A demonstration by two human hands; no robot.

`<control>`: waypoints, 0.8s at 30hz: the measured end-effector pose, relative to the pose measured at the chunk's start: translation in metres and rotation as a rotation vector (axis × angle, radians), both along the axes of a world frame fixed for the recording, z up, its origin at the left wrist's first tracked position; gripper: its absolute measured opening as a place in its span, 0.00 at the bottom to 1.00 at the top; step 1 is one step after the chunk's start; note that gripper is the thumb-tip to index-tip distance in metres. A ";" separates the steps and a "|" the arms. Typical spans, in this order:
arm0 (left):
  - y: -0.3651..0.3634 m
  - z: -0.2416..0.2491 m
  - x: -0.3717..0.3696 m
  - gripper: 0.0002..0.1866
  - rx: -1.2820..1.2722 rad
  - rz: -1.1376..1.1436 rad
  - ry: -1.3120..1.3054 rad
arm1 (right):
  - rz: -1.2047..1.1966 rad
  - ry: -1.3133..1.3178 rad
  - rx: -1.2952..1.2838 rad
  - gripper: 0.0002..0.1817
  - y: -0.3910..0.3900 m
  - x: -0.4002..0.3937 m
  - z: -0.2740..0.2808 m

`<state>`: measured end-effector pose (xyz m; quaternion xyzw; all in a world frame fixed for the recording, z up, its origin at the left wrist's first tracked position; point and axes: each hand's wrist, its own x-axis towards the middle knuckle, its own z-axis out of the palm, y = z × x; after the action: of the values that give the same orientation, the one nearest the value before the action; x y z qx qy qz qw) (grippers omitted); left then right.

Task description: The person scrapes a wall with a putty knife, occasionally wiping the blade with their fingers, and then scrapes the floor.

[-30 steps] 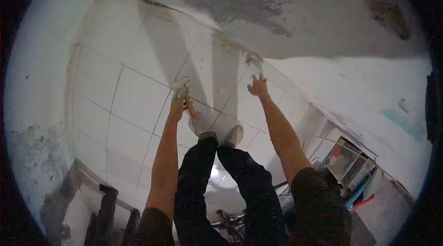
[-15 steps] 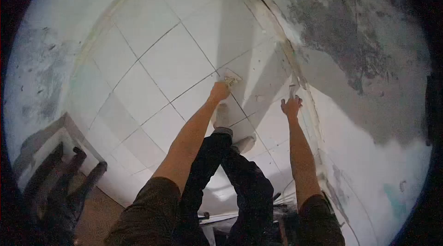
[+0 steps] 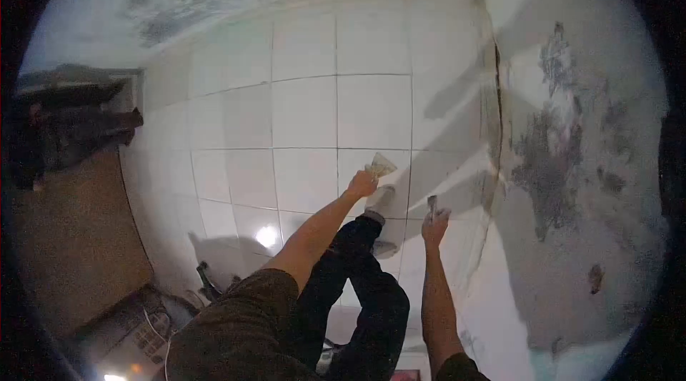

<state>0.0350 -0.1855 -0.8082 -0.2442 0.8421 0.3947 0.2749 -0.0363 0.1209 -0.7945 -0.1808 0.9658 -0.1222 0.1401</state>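
My left hand (image 3: 362, 183) is closed around a wide putty knife (image 3: 384, 164), whose pale, flared blade points up and to the right above the floor tiles. Some yellowish material seems to sit near the base of that blade. To the right, my right hand (image 3: 435, 226) grips a narrow putty knife (image 3: 431, 203) with its short blade pointing forward. This hand is apart from the wall. Beneath my left hand is one of my light-coloured shoes (image 3: 382, 200) on the tiles.
White square floor tiles (image 3: 304, 113) with dark joints spread ahead. A patchy grey and white wall (image 3: 550, 159) rises on the right, with a rough seam (image 3: 498, 95) along its foot. At left are dark items (image 3: 86, 127) and a brown surface (image 3: 71, 224).
My view has turned, so the tile lines now run straight and the left side shows more. My right hand with the narrow putty knife has come away from the wall's foot.
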 end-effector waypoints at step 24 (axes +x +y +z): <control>-0.021 0.384 0.542 0.19 0.016 1.203 -0.406 | -0.509 -1.211 -0.438 0.41 -0.115 0.030 0.247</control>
<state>0.5773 -0.2062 -0.4242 -0.7426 0.4857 0.4321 0.1612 -0.0066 0.0056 -0.5478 0.1273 0.6829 -0.4230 0.5818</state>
